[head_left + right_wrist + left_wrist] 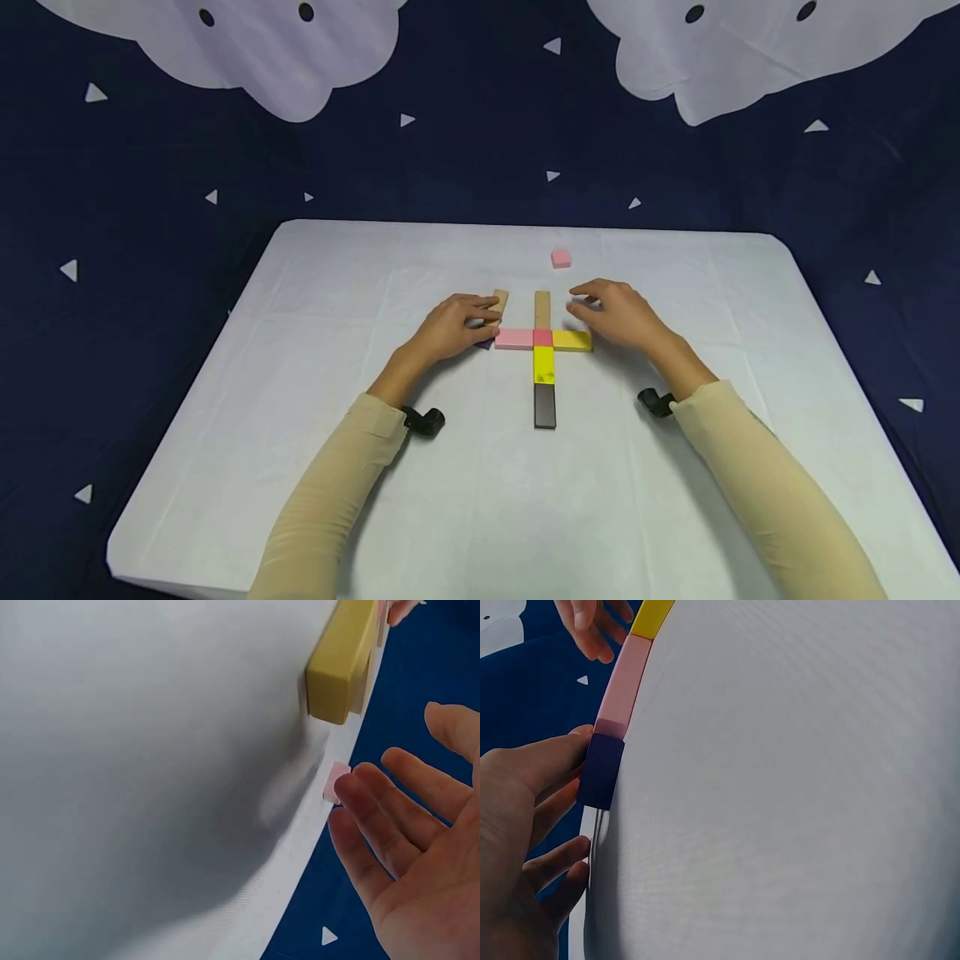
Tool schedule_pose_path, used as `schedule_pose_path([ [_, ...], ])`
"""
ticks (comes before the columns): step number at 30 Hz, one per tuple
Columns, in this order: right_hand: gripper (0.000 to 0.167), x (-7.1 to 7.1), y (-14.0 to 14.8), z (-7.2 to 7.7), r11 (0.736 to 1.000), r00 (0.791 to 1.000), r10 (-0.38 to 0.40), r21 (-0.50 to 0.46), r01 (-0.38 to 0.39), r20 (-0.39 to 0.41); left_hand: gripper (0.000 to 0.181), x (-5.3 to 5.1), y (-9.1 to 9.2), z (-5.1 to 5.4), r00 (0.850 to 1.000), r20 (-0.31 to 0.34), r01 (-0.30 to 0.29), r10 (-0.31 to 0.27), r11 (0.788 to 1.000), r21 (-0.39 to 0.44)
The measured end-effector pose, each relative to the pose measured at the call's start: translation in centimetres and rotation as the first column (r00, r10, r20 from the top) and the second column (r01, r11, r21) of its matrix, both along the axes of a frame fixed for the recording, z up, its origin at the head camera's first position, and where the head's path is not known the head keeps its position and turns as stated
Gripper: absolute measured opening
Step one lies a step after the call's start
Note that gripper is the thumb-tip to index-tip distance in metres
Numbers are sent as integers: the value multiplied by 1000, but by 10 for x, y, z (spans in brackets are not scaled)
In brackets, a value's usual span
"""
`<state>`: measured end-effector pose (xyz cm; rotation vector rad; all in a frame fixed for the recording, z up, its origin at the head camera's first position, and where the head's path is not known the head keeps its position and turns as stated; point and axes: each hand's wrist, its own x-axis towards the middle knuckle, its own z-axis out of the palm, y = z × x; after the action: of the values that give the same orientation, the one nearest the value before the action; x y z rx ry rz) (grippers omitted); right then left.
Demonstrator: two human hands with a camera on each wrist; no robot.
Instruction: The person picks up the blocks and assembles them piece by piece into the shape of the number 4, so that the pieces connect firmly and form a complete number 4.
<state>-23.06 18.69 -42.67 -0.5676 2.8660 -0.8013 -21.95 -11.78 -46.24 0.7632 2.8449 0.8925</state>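
Note:
My left hand (455,327) reaches the left end of a cross of flat blocks. Its thumb lies against a dark purple block (601,772), which adjoins a pink block (514,339). The other fingers, loosely extended, touch a slanted wooden block (501,300), partly hidden by them. My right hand (617,313) hovers past the yellow block (572,341) on the right, holding nothing, its fingers relaxed and spread in the right wrist view. Between the arms sits a red square (542,337). A wooden block (542,309) stands behind it; a yellow block (543,365) and a dark grey one (544,407) run in front.
A small pink cube (560,258) lies apart near the far edge of the white table (450,517). Black wrist cameras (426,422) hang by both sleeves. Behind the table is a dark blue cloth (480,150) with clouds and triangles.

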Motion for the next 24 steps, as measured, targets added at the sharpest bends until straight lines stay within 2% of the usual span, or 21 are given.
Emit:
schedule_pose_path([
  [7, 49, -15, -1, -2, 999, 999, -32, 3, 32, 12, 36, 1, 2, 1, 1000, 1, -6, 6, 1000, 16],
  [11, 52, -20, -5, -5, 999, 998, -38, 26, 37, 46, 35, 3, 1, 0, 1000, 22, -10, 10, 1000, 18],
  [15, 54, -24, -9, -5, 998, 997, -48, 51, 45, 62, 35, 3, 1, -1, 1000, 12, -10, 9, 1000, 14],
  [24, 61, -42, -13, -9, 992, 999, -39, 118, 36, 24, 36, 2, 2, -1, 1000, 6, -20, 20, 1000, -1],
])
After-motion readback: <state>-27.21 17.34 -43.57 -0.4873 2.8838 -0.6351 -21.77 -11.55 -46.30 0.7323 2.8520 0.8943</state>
